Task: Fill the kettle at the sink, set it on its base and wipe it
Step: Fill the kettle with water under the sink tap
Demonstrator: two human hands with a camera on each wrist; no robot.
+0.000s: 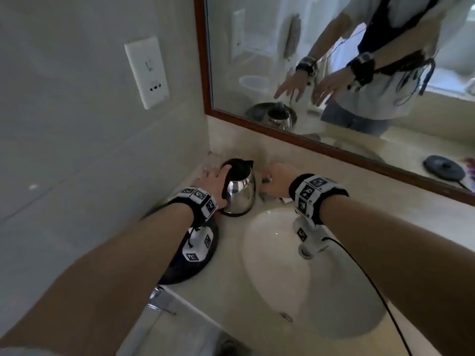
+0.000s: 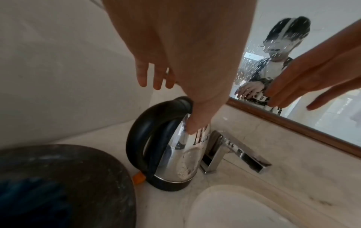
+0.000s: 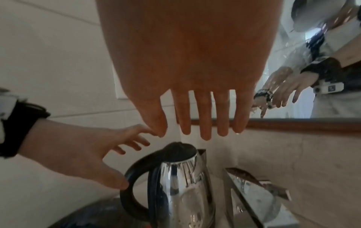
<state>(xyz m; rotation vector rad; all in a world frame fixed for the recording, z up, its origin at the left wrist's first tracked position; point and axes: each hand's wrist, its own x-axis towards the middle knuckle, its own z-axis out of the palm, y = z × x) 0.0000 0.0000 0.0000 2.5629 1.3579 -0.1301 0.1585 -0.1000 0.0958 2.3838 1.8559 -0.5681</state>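
Note:
A steel kettle (image 1: 241, 194) with a black handle and lid stands on the counter between a dark round tray (image 1: 185, 268) and the sink (image 1: 277, 283). My left hand (image 1: 210, 178) reaches over the handle with fingers spread; its thumb touches the kettle (image 3: 183, 185) at the handle. My right hand (image 1: 276, 179) hovers flat, fingers straight and apart, just right of the kettle above the chrome faucet (image 2: 234, 151). It holds nothing. In the left wrist view the kettle (image 2: 181, 154) has water drops on its side.
The wall with a white socket plate (image 1: 146, 73) closes the left side. A wood-framed mirror (image 1: 334, 60) runs behind the counter. Clear glasses (image 1: 213, 160) stand in the corner behind the kettle. The mirror reflects a dark round disc (image 1: 443, 164).

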